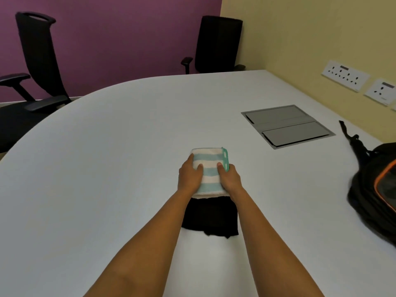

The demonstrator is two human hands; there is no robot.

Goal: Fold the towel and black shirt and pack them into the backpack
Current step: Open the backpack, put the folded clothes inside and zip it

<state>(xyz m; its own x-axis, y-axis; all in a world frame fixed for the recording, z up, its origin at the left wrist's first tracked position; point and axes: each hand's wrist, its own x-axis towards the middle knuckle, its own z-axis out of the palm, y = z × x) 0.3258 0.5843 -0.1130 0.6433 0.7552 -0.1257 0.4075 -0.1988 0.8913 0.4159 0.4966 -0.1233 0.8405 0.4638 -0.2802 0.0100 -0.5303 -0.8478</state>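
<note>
Head view: the folded striped towel (211, 171) sits on the white counter (107, 168), its near edge on the folded black shirt (211, 215). The left hand (189, 179) and right hand (230, 179) clasp the towel's sides, thumbs on top. The backpack (372, 189) lies well apart at the right edge.

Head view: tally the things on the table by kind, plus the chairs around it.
Towel: 1
Black shirt: 1
Backpack: 1
Cable hatch: 1
Chairs: 2
Total: 6
</note>
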